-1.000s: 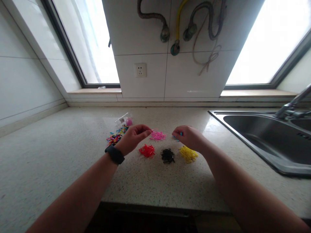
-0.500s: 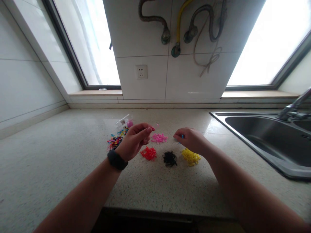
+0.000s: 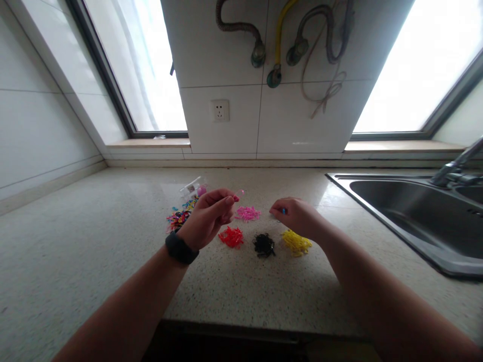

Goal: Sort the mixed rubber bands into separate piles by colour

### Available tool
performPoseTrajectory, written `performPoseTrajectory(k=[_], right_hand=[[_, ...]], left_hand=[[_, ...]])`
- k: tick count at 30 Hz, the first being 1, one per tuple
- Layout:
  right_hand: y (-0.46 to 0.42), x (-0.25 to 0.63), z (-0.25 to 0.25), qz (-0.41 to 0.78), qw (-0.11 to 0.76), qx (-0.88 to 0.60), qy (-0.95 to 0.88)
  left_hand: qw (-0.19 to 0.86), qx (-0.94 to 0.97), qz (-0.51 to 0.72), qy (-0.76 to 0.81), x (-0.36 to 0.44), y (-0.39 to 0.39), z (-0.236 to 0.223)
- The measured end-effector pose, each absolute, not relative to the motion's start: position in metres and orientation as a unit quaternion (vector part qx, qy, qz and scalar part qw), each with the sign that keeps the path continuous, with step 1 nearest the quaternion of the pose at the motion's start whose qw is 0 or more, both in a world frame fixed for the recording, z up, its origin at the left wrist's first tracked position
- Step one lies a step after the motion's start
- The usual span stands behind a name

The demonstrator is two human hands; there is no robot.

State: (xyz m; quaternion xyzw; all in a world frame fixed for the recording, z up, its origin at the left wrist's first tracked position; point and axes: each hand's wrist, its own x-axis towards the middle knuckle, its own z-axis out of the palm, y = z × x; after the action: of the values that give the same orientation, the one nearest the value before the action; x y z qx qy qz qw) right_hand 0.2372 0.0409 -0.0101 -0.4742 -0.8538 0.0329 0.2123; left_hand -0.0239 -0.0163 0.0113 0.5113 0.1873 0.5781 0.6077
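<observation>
My left hand, with a dark band on its wrist, is closed in a pinch. A thin, pale pink elastic band curves out from its fingertips. To the right, my right hand is low over the counter with thumb and fingers pressed together. A small blue piece shows beside its thumb; whether it is held I cannot tell. Between the hands lies a pile of pink bands. Nearer are piles of red bands, black bands and yellow bands.
A mixed-colour heap of bands lies left of my left hand, partly covered by it. Behind it is a clear plastic bag with a pink round thing. A steel sink is set into the counter at right.
The pale pink band now arcs up from my left fingertips, where before only a small pink speck showed beside them. Both hands stay almost in place.
</observation>
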Motion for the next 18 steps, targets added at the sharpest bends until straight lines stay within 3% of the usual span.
performPoseTrajectory(k=[18], right_hand=[[0.043, 0.238, -0.012, 0.028, 0.206, -0.467, -0.859]], left_hand=[[0.561, 0.568, 0.546, 0.253, -0.027, -0.006, -0.001]])
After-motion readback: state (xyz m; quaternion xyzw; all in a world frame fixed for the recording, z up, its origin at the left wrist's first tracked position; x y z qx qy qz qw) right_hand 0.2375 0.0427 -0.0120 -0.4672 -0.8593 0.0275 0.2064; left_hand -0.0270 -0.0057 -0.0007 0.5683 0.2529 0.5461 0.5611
